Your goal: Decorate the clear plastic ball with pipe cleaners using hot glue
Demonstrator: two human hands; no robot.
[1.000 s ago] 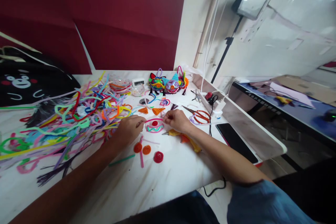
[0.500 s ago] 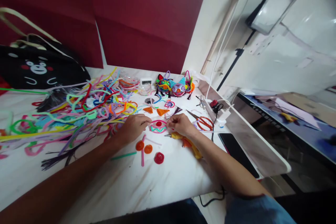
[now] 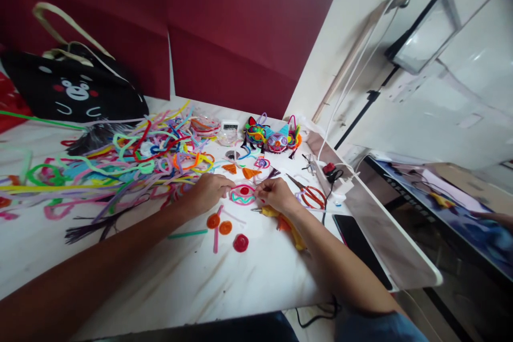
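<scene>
Pink fuzzy stem bends into an oval face piece (image 3: 241, 203) on the white tabletop (image 3: 192, 283), and both hands meet it at its ends. The left hand (image 3: 212, 190) is at nine o'clock, thumb and fingertips drawn together in a pinch on the oval's end. The right hand (image 3: 274, 194) is at three o'clock, thumb and forefinger pinching the opposite end. Between them, inside the pink outline, sit a red disc (image 3: 244, 191) and, below it, a mint-green zigzag.

Taking the oval as the centre of the dial, two orange triangles (image 3: 249, 173) lie close by at twelve, with a small purple-and-pink coil (image 3: 262, 163) at one. A yellow tool (image 3: 297, 232) with a metal tip lies at four, partly behind the right forearm. At six is a red coil (image 3: 241, 243); at seven, two orange discs (image 3: 225, 227), one of them overlapping a pink strip (image 3: 216, 240). A green strip (image 3: 187, 234) lies at eight.

Farther out, orange-handled scissors (image 3: 316, 197) lie open at three and a black phone (image 3: 363, 251) at four. Colourful animal-faced figures (image 3: 276, 141) stand together at one. A tangled heap of fuzzy stems (image 3: 132, 163) spreads from nine to ten, and beyond it, at ten, rests a black bag (image 3: 74, 88) with a cartoon face.
</scene>
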